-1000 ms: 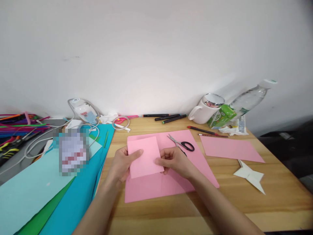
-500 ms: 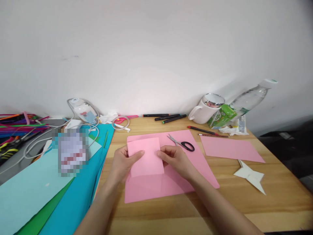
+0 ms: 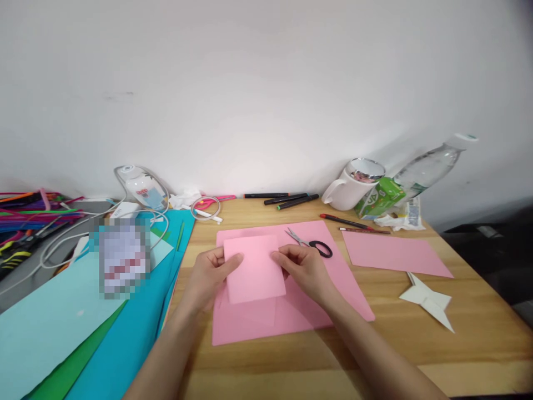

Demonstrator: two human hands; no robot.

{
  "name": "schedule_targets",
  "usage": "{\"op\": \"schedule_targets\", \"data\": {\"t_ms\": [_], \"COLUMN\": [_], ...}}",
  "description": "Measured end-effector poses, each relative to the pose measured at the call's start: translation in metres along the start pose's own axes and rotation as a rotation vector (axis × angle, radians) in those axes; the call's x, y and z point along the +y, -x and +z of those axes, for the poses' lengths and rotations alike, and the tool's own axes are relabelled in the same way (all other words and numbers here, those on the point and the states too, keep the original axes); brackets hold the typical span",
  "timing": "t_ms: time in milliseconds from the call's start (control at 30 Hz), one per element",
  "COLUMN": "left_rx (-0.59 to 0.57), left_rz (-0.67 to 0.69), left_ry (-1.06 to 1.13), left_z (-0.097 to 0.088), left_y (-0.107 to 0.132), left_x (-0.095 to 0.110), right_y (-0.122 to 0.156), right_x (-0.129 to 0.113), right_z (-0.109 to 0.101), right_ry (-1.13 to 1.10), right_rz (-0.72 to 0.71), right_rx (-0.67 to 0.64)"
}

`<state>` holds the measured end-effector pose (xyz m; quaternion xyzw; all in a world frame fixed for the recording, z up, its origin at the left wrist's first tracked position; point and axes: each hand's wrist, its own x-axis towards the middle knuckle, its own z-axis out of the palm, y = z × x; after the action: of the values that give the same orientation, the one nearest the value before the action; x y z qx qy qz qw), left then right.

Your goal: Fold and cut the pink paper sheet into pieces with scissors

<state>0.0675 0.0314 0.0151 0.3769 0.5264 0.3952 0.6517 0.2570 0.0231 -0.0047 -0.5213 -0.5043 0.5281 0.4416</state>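
Observation:
A small pink paper square (image 3: 255, 268) is held just above a larger pink sheet (image 3: 291, 311) lying on the wooden table (image 3: 375, 344). My left hand (image 3: 210, 278) grips the square's left edge, thumb on top. My right hand (image 3: 302, 269) pinches its right edge near the upper corner. Black-handled scissors (image 3: 310, 244) lie on the large sheet just behind my right hand.
A second pink sheet (image 3: 395, 253) and a white folded paper star (image 3: 431, 303) lie at the right. A white mug (image 3: 352, 184), a green carton (image 3: 381, 195), a plastic bottle (image 3: 428, 164) and markers (image 3: 287, 199) line the wall. Blue and green sheets (image 3: 83, 333), cables and pipe cleaners (image 3: 29, 214) fill the left.
The pink square has shifted slightly right and turned a little. My right hand slid up its right edge toward the top corner.

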Motion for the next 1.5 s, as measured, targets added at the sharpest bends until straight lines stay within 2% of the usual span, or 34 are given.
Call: {"op": "schedule_targets", "data": {"t_ms": [200, 433, 533, 767, 1000, 1200, 1267, 1333, 1400, 1500], "left_rx": [-0.033, -0.016, -0.037, -0.164, -0.139, -0.085, -0.050, -0.019, 0.006, 0.025], "left_rz": [-0.084, -0.085, -0.088, -0.110, 0.000, 0.235, 0.372, 0.580, 0.858, 1.231], "left_ry": [0.052, 0.043, 0.040, -0.013, -0.120, -0.501, -0.637, -0.790, -0.936, -1.169], "left_z": [-0.006, -0.007, -0.008, -0.005, -0.005, -0.001, 0.000, 0.000, -0.003, -0.007], "left_y": [-0.005, -0.004, -0.004, -0.002, 0.002, 0.011, 0.014, 0.014, 0.012, 0.004], "left_x": [-0.002, -0.005, -0.004, -0.004, -0.003, 0.002, 0.001, -0.001, -0.005, -0.010], "right_y": [-0.003, -0.004, -0.004, -0.004, 0.001, 0.003, 0.002, 0.001, 0.002, 0.007], "right_x": [0.004, 0.006, 0.004, 0.001, -0.007, -0.007, -0.004, -0.001, 0.001, 0.002], "right_z": [-0.007, -0.009, -0.008, -0.007, -0.005, -0.007, -0.006, -0.005, -0.003, 0.004], "right_ry": [-0.010, -0.016, -0.013, 0.016, 0.097, 0.164, 0.174, 0.175, 0.238, 0.501], "right_rz": [0.052, 0.033, 0.011, -0.060, -0.174, -0.276, -0.288, -0.332, -0.495, -0.927], "right_rx": [-0.063, -0.067, -0.042, 0.063, 0.200, 0.292, 0.293, 0.310, 0.404, 0.584]}}
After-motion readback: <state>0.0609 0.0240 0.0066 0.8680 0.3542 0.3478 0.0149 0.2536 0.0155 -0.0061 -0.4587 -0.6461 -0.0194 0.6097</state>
